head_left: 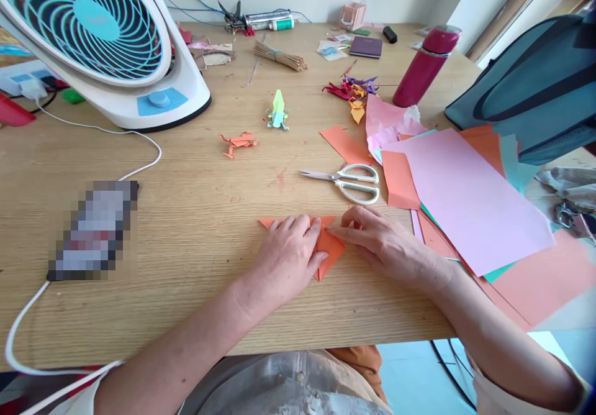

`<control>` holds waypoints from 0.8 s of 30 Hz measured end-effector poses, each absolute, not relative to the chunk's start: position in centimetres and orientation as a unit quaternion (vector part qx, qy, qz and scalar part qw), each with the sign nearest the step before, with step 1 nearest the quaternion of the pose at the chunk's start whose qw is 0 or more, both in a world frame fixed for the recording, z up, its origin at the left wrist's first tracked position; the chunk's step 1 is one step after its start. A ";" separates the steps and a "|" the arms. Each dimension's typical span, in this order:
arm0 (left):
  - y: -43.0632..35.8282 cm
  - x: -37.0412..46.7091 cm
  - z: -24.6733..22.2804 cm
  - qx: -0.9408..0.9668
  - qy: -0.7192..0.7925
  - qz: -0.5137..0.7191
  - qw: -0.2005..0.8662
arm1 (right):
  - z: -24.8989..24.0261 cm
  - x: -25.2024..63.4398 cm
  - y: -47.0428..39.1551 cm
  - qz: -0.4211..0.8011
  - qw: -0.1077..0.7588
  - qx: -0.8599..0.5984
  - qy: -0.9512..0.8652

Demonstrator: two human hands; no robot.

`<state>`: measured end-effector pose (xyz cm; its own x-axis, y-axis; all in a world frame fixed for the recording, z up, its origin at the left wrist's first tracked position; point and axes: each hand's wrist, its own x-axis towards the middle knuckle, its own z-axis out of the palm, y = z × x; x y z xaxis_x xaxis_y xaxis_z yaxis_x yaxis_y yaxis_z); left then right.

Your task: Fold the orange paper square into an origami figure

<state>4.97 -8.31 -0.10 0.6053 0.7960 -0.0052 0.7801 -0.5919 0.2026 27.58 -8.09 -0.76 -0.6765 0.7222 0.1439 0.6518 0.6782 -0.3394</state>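
Note:
A folded orange paper (331, 248) lies on the wooden table (195, 303) near its front edge, with pointed corners to the left and toward the front. My left hand (291, 250) rests on top of it, pressing it down, and covers much of its left part. At the paper's upper right, my right hand (379, 241) pinches the edge between thumb and forefinger. White-handled scissors (356, 182) lie just beyond the hands, blades to the left. Farther back are an orange paper figure (239, 143) and a green and blue one (278, 112).
Loose coloured sheets (470, 197) spread on the right, beside a red bottle (426, 67) and a blue-grey bag (531, 86). At the left are a fan (158, 101) and a blurred phone (95, 232) on a white cable. Small folded figures (356, 92) lie behind the scissors.

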 end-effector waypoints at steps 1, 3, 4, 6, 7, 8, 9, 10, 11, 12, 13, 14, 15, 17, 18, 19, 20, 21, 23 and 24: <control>-8.3 4.9 0.0 0.891 0.440 0.046 0.104 | -0.9 27.7 -8.1 0.129 0.137 -0.377 -0.907; -8.2 4.7 0.0 0.891 0.436 0.051 0.120 | -1.3 28.0 -8.0 0.124 0.145 -0.367 -0.911; -8.1 4.7 0.1 0.891 0.434 0.052 0.125 | -1.5 28.1 -8.0 0.122 0.146 -0.360 -0.913; -8.1 4.6 0.2 0.891 0.432 0.051 0.128 | -1.7 28.3 -8.0 0.123 0.146 -0.349 -0.917; -8.1 4.6 0.2 0.891 0.432 0.049 0.129 | -1.7 28.3 -8.1 0.123 0.145 -0.346 -0.919; -8.1 4.6 0.3 0.891 0.432 0.047 0.129 | -1.7 28.4 -8.1 0.122 0.144 -0.344 -0.920; -8.1 4.6 0.3 0.891 0.432 0.045 0.131 | -1.7 28.5 -8.1 0.120 0.144 -0.343 -0.921; -8.1 4.6 0.4 0.891 0.433 0.043 0.132 | -1.7 28.5 -8.1 0.117 0.144 -0.342 -0.921; -8.1 4.7 0.4 0.890 0.433 0.040 0.134 | -1.6 28.5 -8.2 0.113 0.144 -0.341 -0.922; -8.1 4.7 0.5 0.890 0.434 0.038 0.137 | -1.6 28.6 -8.2 0.110 0.143 -0.340 -0.923; -8.1 4.7 0.5 0.889 0.434 0.037 0.139 | -1.6 28.6 -8.2 0.107 0.143 -0.339 -0.924; -8.1 4.7 0.5 0.888 0.435 0.036 0.141 | -1.6 28.6 -8.2 0.105 0.141 -0.338 -0.925; -8.1 4.7 0.5 0.888 0.435 0.036 0.143 | -1.6 28.7 -8.3 0.104 0.139 -0.337 -0.925; -8.1 4.6 0.5 0.888 0.434 0.037 0.145 | -1.6 28.8 -8.3 0.105 0.137 -0.335 -0.926; -8.0 4.6 0.5 0.888 0.434 0.037 0.145 | -1.6 28.8 -8.4 0.107 0.137 -0.334 -0.926; -8.0 4.6 0.5 0.889 0.434 0.038 0.144 | -1.6 28.9 -8.4 0.109 0.139 -0.334 -0.926; -8.0 4.6 0.4 0.889 0.433 0.039 0.143 | -1.6 29.0 -8.5 0.111 0.140 -0.334 -0.926; -8.0 4.6 0.4 0.889 0.432 0.040 0.142 | -1.5 29.0 -8.5 0.113 0.142 -0.332 -0.925; -8.0 4.5 0.4 0.890 0.430 0.043 0.141 | -1.4 29.1 -8.6 0.117 0.145 -0.330 -0.925; -8.0 4.5 0.4 0.891 0.429 0.044 0.141 | -1.4 29.1 -8.7 0.118 0.146 -0.329 -0.925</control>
<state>4.51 -7.99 0.37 0.6280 0.7771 -0.0421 0.7520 -0.5920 0.2898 29.11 -8.70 -1.36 -0.7404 0.6438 0.1930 0.5746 0.7553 -0.3151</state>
